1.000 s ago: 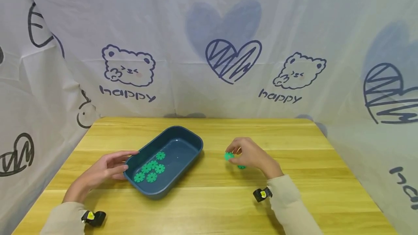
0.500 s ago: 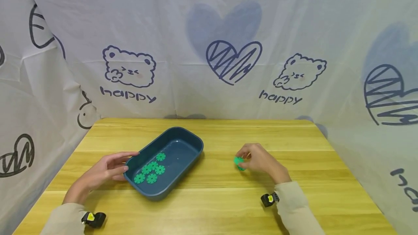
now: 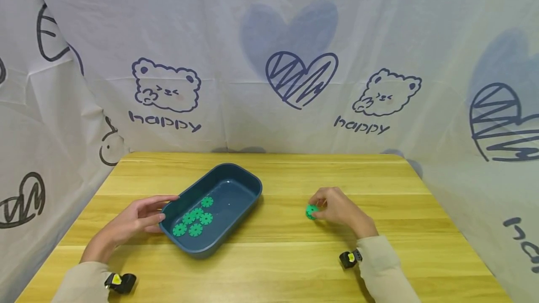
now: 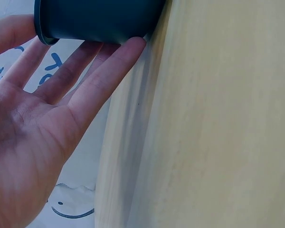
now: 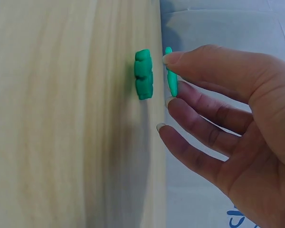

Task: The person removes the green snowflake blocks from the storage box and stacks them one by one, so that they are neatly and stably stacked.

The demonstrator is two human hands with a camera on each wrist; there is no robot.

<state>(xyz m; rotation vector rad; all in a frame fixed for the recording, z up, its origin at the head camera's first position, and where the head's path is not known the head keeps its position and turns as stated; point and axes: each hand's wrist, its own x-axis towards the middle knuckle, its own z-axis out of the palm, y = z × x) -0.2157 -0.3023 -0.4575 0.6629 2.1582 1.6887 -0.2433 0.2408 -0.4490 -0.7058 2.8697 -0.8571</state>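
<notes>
My right hand pinches a thin green notched disc between thumb and fingers, just over the table on the right. Close below it, with a narrow gap in the right wrist view, lies another green piece; whether that is one disc or a stack I cannot tell. The left hand rests on the near-left end of a dark blue oblong bin. Its thumb is at the rim, and its fairly straight fingers lie against the outer wall. Several green discs lie inside the bin's left half.
The wooden table runs back to a pale curtain printed with hearts and bears. Similar cloth hangs on both sides. Each wrist carries a small black camera on a strap.
The right hand, with its green disc, has moved right and slightly towards me, until the disc is over the piece on the table. My left hand and the bin have stayed put.
</notes>
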